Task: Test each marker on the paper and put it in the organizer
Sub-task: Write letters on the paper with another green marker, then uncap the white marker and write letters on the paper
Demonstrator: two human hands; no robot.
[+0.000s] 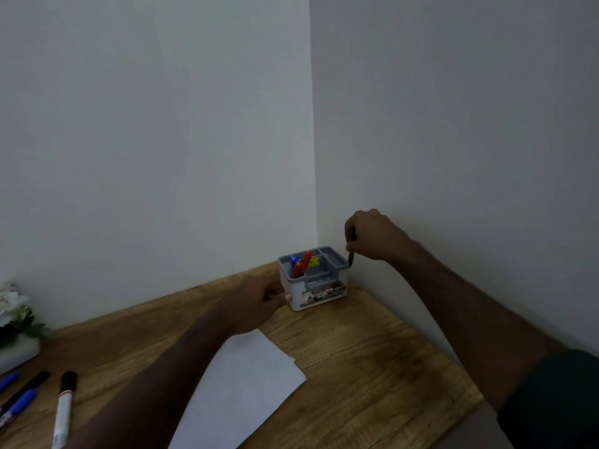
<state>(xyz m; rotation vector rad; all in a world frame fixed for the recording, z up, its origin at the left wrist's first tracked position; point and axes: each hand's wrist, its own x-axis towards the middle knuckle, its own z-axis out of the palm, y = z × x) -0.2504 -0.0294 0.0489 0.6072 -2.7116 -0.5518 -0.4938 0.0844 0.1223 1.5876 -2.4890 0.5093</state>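
A white organizer (313, 280) with a grey compartmented top is seen in the corner where the two walls meet, at about 12 o'clock on the wooden desk (372, 361). Red and blue markers (299, 264) are stood upright in its left compartment. The organizer's left side is gripped by the left hand (256, 301), fingers curled against the wall of the box and the thumb laid on its front corner. A dark marker (351, 249) is pinched in the curled fingers of the right hand (372, 236), held nearly upright with its lower end just above the organizer's right rim, at about 1 o'clock; whether it touches the rim cannot be told. A white sheet of paper (246, 393) is laid at 6 o'clock, partly covered by the left forearm. At 8 o'clock, well apart from the organizer, a white marker with a black cap (64, 406) is laid beside a black pen (30, 385) and a blue pen (17, 405). White flowers (14, 311) are seen at 9 o'clock, at the frame's edge.
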